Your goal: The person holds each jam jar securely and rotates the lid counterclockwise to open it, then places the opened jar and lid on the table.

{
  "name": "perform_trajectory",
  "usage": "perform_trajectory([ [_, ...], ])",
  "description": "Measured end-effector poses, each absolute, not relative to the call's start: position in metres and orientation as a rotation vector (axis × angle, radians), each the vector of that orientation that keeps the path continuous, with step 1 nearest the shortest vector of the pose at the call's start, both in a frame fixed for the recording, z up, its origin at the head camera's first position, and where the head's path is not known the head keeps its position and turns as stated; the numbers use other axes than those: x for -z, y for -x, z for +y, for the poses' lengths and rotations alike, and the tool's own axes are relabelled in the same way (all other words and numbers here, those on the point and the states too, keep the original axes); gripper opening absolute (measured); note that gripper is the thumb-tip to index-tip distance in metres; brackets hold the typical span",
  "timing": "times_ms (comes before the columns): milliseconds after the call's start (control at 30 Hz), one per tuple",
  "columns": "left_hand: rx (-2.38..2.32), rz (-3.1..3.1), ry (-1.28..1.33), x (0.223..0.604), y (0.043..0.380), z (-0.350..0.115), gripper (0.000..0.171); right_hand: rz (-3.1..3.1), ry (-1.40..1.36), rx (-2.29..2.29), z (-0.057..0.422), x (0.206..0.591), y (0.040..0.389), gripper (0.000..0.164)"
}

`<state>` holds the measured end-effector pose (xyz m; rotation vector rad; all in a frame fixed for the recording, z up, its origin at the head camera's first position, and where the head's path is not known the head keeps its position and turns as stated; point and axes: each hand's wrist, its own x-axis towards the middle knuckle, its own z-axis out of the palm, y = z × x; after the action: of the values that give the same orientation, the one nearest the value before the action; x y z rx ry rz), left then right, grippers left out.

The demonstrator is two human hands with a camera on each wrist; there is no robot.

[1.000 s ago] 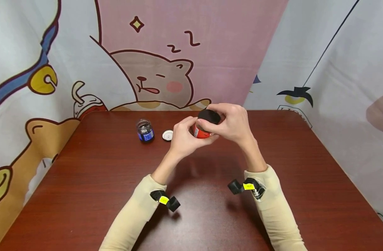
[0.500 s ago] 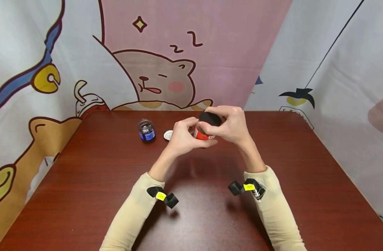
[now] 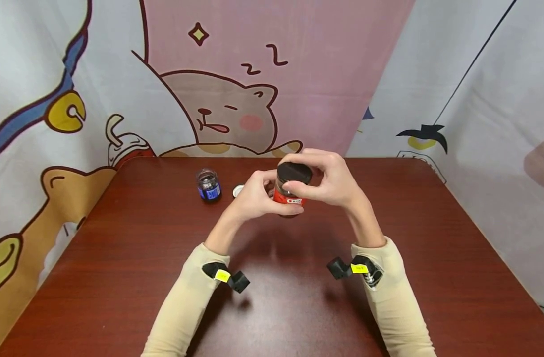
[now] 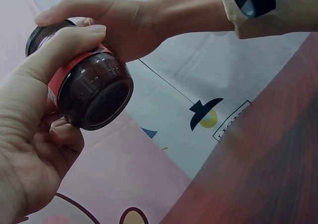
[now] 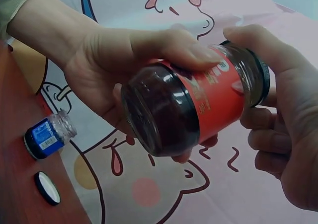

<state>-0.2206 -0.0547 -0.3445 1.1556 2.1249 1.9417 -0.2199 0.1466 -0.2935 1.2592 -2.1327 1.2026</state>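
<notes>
A glass jar (image 3: 281, 197) with a red label and dark contents is held up over the table. My left hand (image 3: 253, 197) grips its body, thumb across the front of the label and fingers behind. The right hand (image 3: 334, 181) holds the black lid (image 3: 294, 172) from the other side, thumb in front and index finger over the far edge. In the right wrist view the lid (image 5: 263, 80) sits on the jar's neck, and the right hand's other fingers are curled beside it. The left wrist view shows the jar's bottom (image 4: 107, 102) tilted toward the camera.
Left of the hands, a lidless glass jar (image 3: 208, 192) with a blue label and dark contents stands on the brown table (image 3: 134, 238). Beside it lies a lid (image 3: 238, 190) with its white inside up, partly behind the left hand. A printed curtain (image 3: 334, 74) hangs behind the table.
The red-labelled jar has come slightly lower and nearer in the head view, showing more of its label and neck. The right hand's fingers have shifted around the lid; the left hand has lowered with the jar.
</notes>
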Motion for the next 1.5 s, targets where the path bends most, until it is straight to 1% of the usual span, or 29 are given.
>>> perform_trajectory([
  [100,-1.923,2.107,-1.141,0.345,0.221,-0.056,0.041,-2.138,-1.31,-1.205,0.148,0.293,0.219,0.031],
  [167,-1.921,2.089,-1.139,0.344,0.22,-0.057,0.042,-2.145,-1.338,-1.198,0.149,0.292,0.219,0.035],
  [333,-1.942,2.075,-1.159,0.341,0.22,-0.058,0.043,-2.21,-1.358,-1.178,0.153,0.289,0.218,0.058],
  [433,-1.946,2.167,-1.156,0.339,0.219,-0.058,0.043,-2.271,-1.28,-1.154,0.157,0.287,0.217,0.066],
  [500,-1.934,2.303,-1.132,0.338,0.219,-0.058,0.041,-2.303,-1.165,-1.091,0.158,0.285,0.215,0.064],
  [667,-1.865,2.675,-1.058,0.337,0.217,-0.053,0.042,-2.373,-0.856,-0.848,0.161,0.281,0.209,0.049],
  [800,-1.797,2.837,-1.045,0.337,0.214,-0.049,0.043,-2.417,-0.765,-0.769,0.159,0.282,0.208,0.05],
  [867,-1.747,2.892,-1.057,0.338,0.213,-0.046,0.042,-2.425,-0.753,-0.76,0.157,0.283,0.208,0.05],
  [1033,-1.654,2.964,-1.107,0.339,0.213,-0.044,0.037,-2.425,-0.776,-0.757,0.152,0.284,0.208,0.044],
  [1500,-1.7,2.811,-1.116,0.339,0.216,-0.047,0.039,-2.385,-0.95,-0.8,0.157,0.281,0.209,0.038],
])
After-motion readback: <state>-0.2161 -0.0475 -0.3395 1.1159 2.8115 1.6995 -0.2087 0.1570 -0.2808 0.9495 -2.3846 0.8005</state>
